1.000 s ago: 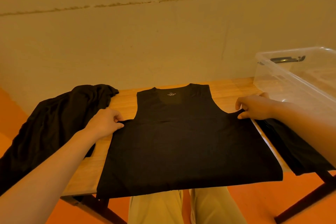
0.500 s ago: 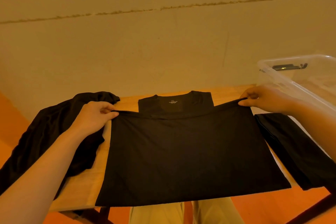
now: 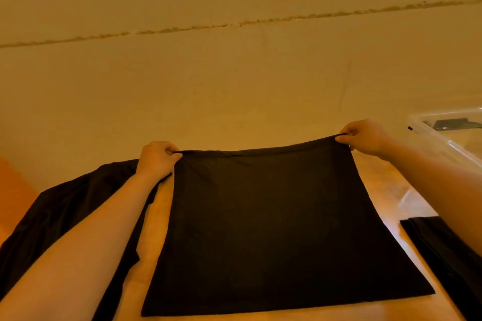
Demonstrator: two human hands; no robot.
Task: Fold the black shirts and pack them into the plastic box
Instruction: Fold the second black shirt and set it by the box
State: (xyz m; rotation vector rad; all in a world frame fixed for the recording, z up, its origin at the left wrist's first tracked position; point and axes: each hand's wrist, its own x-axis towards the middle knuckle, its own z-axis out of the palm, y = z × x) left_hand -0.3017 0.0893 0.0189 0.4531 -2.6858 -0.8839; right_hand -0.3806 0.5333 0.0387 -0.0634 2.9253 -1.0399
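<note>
L hand [image 3: 156, 157]: I see the grip clamped on the far-left corner of the black shirt [image 3: 273, 229]; fingers curled, thumb + fingers pinching the fabric edge. Forearm runs in from bottom-left, crossing over the shirt pile.

R hand [image 3: 362, 137]: grip likewise clamped on the far-right corner of the same shirt; fingers curled round the edge, w/ a bit of hem poking out past the knuckles. Sits a little higher in view than the L.

Black shirt: stretched between both hands; far edge lifted off the tabletop [image 3: 161, 216] and sagging slightly in the middle. Rest of it lies flat on the tabletop, near edge straight, at the side closest to me. Reads as a plain dark rectangle from here; neck + straps hidden, can't tell how they're tucked.

Shirt pile [image 3: 65, 216]: rumpled black fabric on the L, draped over the tabletop's L end, under my L forearm. Can't tell how many pcs.

Folded shirt [image 3: 443, 245]: flat black piece at R, just beside the held shirt, strip of bare wood between them; partly cut off by frame edge.

Plastic box [image 3: 443, 135]: clear, far R, beyond the R wrist; only a corner in view. Something dark shows through the wall, can't ID it.

Wall [image 3: 234, 73]: plain, behind the tabletop, w/ a rough seam line running across.
</note>
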